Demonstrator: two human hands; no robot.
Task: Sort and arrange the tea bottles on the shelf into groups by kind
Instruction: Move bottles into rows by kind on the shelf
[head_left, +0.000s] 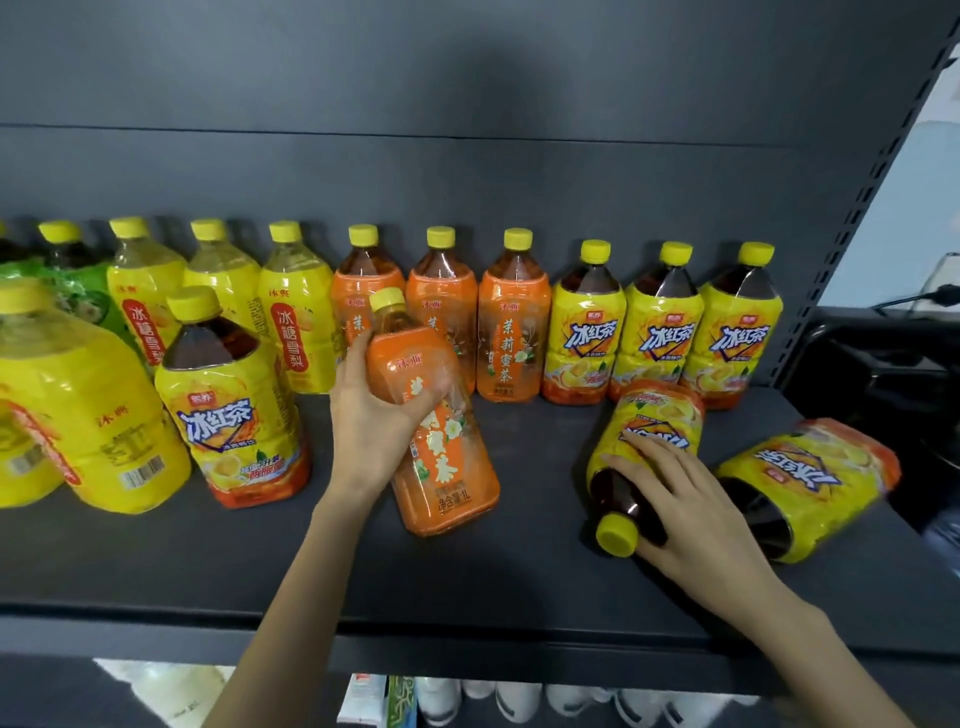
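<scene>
orange tea bottle (441, 467) stands tilted near the front of the shelf (467, 587), cap leaning back and left; i cannot tell if its base touches the board. the left hand (371, 415) grips it round the middle, fingers and thumb wrapped over the label. to the right, the right hand (691, 504) holds a lying iced black tea bottle (644, 441), fingers spread over its shoulder and thumb curled under beside the cap, which points toward the viewer. a second lying bottle (810, 478) of the same kind lies just beside it, near the shelf's right end.

the step in hand looks like bringing strays back to their groups. as i judge it, the next move calls for setting the orange tea bottle upright just in front of the orange row (441, 322) without knocking it, then raising the lying one by its neck end to stand before its own kind.

counted:
- four orange: one held, three in the row behind.
- six iced black tea: two lying, one upright iced black tea bottle (228, 410) at front left, three in the iced black tea row (665, 332) at back right.
- pear drink: three in the pear drink row (291, 322), at least one front pear drink bottle (88, 415).
- green-label bottles (72, 291) at far left, partly hidden, so the number is unclear.
</scene>
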